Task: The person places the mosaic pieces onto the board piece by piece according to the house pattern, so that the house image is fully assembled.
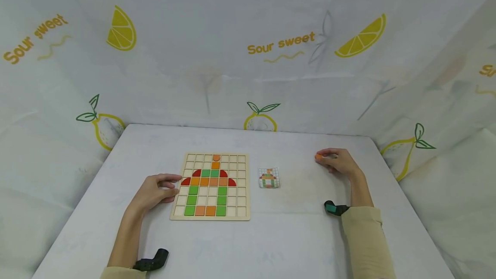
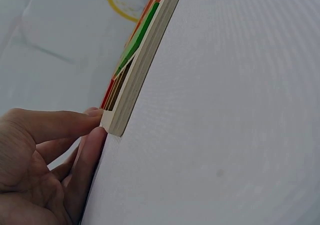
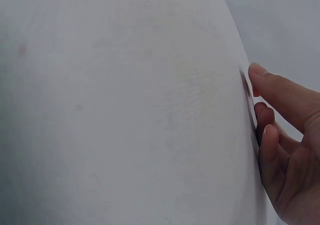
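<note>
A wooden grid board (image 1: 241, 188) lies on the left half of the table, with green, orange and red tiles set in its squares as a mushroom-like picture. At its left edge, my left hand (image 1: 156, 192) pinches the rim between thumb and fingers; the left wrist view shows the fingertips (image 2: 94, 122) at the board's side. Off to the right, my right hand (image 1: 340, 161) holds a small orange piece (image 1: 318, 156) between thumb and finger, low by the table. Only a sliver of that orange piece (image 3: 256, 91) shows in the right wrist view.
A small printed card (image 1: 269, 178) with a similar coloured pattern lies just right of the board. The white table (image 1: 286, 240) ends at a cloth backdrop (image 1: 174, 76) printed with lemons. Each wrist wears a black device (image 1: 155, 261).
</note>
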A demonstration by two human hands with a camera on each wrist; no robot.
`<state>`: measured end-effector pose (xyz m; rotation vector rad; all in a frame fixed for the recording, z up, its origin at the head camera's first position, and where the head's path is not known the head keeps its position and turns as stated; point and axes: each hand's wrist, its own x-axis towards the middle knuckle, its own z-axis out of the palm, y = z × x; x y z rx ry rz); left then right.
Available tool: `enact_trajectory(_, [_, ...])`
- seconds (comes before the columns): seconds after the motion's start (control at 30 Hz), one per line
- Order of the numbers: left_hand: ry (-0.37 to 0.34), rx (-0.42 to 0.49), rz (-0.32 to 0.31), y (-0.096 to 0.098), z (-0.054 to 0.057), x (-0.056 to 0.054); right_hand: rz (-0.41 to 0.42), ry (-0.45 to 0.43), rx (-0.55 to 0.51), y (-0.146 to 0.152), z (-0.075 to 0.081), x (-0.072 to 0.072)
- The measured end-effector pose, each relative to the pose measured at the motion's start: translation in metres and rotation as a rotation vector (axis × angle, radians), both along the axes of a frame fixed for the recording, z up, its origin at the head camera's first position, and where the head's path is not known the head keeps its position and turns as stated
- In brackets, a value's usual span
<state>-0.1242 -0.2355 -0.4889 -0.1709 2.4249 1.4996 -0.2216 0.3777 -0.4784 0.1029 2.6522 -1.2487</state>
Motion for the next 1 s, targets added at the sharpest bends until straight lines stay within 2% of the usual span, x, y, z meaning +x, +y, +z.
enact_trajectory(0.5, [0.002,0.016,0.006,0.0,-0.001,0.0,0.068,0.071,0.025,-0.015,0.006,0.001])
enact_trajectory(0.7, [0.011,0.017,0.006,0.001,-0.001,0.0,0.119,0.096,0.01,-0.036,0.009,-0.002])
enact_trajectory(1.0, [0.011,0.014,0.022,0.001,-0.002,0.0,0.199,0.157,0.017,-0.078,0.021,-0.016])
